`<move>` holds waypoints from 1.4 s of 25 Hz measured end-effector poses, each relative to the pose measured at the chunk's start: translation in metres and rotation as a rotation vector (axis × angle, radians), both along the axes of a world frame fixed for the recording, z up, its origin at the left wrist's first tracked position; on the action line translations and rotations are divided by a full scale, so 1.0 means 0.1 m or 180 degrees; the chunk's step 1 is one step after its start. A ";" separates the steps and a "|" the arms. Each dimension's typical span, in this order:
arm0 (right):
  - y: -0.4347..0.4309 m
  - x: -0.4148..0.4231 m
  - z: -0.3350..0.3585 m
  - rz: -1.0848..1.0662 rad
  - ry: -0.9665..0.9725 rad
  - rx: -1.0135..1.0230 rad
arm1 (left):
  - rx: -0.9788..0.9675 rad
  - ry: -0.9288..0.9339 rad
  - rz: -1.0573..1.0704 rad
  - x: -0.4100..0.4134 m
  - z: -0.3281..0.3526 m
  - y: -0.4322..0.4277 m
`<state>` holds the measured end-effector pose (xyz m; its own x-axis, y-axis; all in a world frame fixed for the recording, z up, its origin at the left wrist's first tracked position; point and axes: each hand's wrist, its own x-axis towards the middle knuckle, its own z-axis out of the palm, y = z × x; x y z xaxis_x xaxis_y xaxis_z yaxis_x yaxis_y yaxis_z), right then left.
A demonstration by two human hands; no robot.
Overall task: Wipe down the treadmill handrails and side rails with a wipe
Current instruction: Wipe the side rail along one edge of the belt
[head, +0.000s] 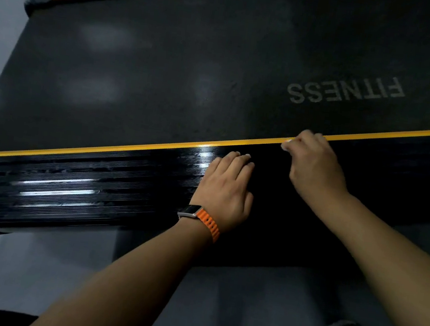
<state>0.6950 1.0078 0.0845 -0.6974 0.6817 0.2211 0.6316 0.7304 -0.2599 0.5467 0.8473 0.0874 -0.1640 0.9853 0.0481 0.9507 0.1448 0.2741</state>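
The left hand (225,188) lay flat, fingers straight, on the side rail (97,183); the right hand (314,164) curled around a white wipe (287,145) at the yellow stripe (156,146).

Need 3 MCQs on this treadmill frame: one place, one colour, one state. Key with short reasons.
1. The left hand rests on: A) the near side rail B) the console C) a handrail
2. The stripe along that rail is: A) red B) yellow C) white
3. The right hand is: A) flat, open B) curled on a white wipe C) out of view
Key: 1 A, palm lies flat on the ribbed black rail. 2 B, the edge line is yellow. 3 B, fingers curled, white shows at the fingertips.
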 end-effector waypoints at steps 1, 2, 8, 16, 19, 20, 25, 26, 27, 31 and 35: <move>-0.03 0.02 -0.01 0.0196 -0.0067 0.0034 | -0.0003 0.0010 0.0000 0.00 0.00 0.00; -0.04 0.06 -0.02 0.0278 -0.0078 0.0039 | 0.0001 0.0021 -0.0002 0.01 -0.01 0.00; -0.12 0.13 0.01 0.0223 0.0043 -0.0025 | 0.0033 0.0044 0.0007 0.01 -0.02 0.00; -0.33 0.17 0.07 0.0229 0.0063 -0.0155 | 0.0030 0.0054 0.0006 0.01 0.00 0.00; -0.37 0.20 0.07 0.0109 0.0148 -0.0172 | 0.0043 0.0081 0.0010 0.01 -0.01 0.01; -0.40 0.21 0.06 0.0219 0.0076 -0.0135 | 0.0062 0.0088 0.0008 0.01 -0.02 0.01; -0.49 0.26 0.09 0.0041 0.0145 -0.0193 | 0.0053 0.0050 0.0010 0.00 -0.01 0.00; -0.53 0.27 0.08 0.0179 0.0082 -0.0130 | 0.0063 0.0054 0.0006 0.00 -0.01 0.00; -0.57 0.29 0.07 0.0250 0.0025 -0.0098 | 0.0068 0.0055 -0.0003 0.00 -0.01 0.00; -0.62 0.33 0.07 -0.0100 0.0201 -0.0185 | 0.0039 0.0024 -0.0005 0.00 -0.01 0.00; -0.67 0.41 0.04 -0.0063 0.0117 -0.0123 | 0.0029 0.0013 -0.0003 0.01 0.00 0.00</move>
